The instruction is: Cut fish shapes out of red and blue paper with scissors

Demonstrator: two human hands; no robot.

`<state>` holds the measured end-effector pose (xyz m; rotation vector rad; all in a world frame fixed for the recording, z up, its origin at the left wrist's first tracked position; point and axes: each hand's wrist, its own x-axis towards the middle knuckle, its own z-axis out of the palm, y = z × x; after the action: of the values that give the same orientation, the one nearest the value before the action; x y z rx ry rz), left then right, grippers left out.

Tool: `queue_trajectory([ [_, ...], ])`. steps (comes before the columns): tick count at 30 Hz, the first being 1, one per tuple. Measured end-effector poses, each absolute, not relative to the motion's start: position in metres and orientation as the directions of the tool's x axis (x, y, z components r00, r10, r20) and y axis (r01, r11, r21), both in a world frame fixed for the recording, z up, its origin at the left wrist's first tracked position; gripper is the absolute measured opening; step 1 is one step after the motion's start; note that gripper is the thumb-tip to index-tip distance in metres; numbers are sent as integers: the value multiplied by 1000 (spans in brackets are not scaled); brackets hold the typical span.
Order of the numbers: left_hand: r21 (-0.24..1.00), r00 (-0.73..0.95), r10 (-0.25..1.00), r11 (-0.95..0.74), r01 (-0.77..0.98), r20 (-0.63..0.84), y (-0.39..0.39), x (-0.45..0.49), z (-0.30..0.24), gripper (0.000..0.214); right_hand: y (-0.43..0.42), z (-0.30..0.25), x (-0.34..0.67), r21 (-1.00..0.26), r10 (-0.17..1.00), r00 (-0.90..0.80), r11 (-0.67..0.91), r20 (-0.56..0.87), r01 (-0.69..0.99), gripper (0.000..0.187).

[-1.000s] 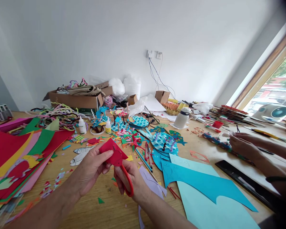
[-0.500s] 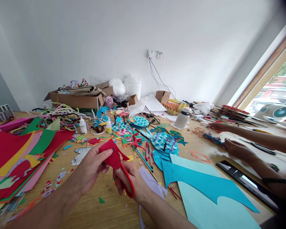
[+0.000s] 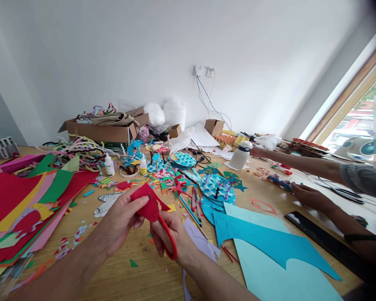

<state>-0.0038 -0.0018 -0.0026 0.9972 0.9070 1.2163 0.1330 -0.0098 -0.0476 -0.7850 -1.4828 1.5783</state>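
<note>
My left hand (image 3: 120,223) pinches a piece of red paper (image 3: 148,202) between thumb and fingers, just above the wooden table (image 3: 144,271). My right hand (image 3: 172,236) is closed around red-handled scissors (image 3: 168,236), whose blades reach up into the red paper. Both hands are low in the middle of the view. A lilac paper shape (image 3: 200,242) lies under my right wrist.
Stacked coloured sheets (image 3: 21,205) fill the left. Blue paper fish (image 3: 216,188), pencils, glue bottles (image 3: 108,165) and scraps lie ahead. Large turquoise sheets (image 3: 269,246) lie at the right. Another person's arms (image 3: 313,184) stretch in from the right towards a white container (image 3: 240,154). A cardboard box (image 3: 97,131) stands behind.
My hands have hardly moved; the red paper has turned slightly on the scissors. The other person's far arm has stretched leftwards across the table towards the white container.
</note>
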Motion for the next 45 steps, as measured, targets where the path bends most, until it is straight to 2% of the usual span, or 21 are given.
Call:
queue_trajectory([
  [21,943,144,988,97,-318,-53,-3,-4,-1,17,-11,-45,130,-994,890,-453,1,52,-114,58],
  [45,969,113,994,38,-243,-11,-6,0,1,18,-12,-39,130,-999,892,-453,-7,16,-48,57],
])
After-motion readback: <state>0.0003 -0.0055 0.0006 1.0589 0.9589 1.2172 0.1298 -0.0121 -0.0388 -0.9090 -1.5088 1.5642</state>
